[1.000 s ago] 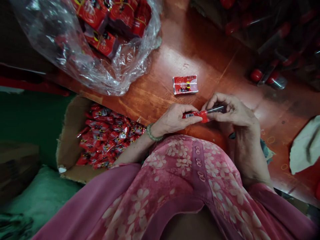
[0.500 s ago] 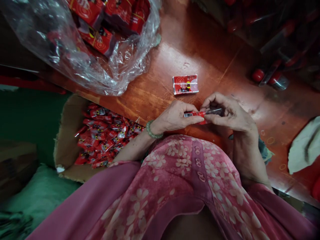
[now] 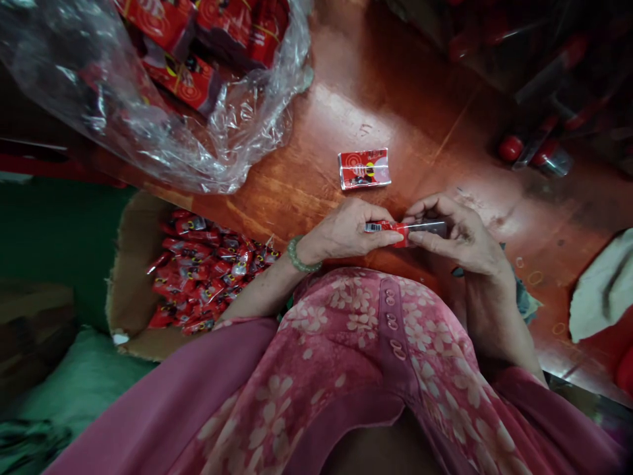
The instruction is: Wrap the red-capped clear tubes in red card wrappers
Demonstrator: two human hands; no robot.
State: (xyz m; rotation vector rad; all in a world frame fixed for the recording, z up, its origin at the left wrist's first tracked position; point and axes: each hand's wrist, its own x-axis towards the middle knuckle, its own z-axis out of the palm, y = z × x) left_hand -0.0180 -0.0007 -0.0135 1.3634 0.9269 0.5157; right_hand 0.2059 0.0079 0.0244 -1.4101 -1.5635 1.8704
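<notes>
Between my two hands, above the table's near edge, lies a small clear plastic tube point(image 3: 429, 227) with a red end. A red printed wrapper point(image 3: 390, 225) with a barcode covers its left part. My left hand point(image 3: 343, 231), with a green bead bracelet at the wrist, pinches the wrapper between thumb and fingers. My right hand point(image 3: 467, 234) is closed lightly around the clear part, thumb and fingertips at the joint with the red part. What the tube contains cannot be made out. Just beyond my hands sits a flat stack of red printed wrappers point(image 3: 364, 169).
A clear plastic bag point(image 3: 230, 155) with several bundles of red wrappers stands at upper left. Below it, a cardboard box point(image 3: 133, 231) holds many red wrapped pieces point(image 3: 202, 277). Red-capped clear tubes point(image 3: 537, 148) lie at upper right, and a pale cloth-like piece point(image 3: 603, 290) at right.
My right hand has shifted slightly right and down, its fingers loosening so more of the clear tube shows. My left hand keeps its pinch on the wrapper.
</notes>
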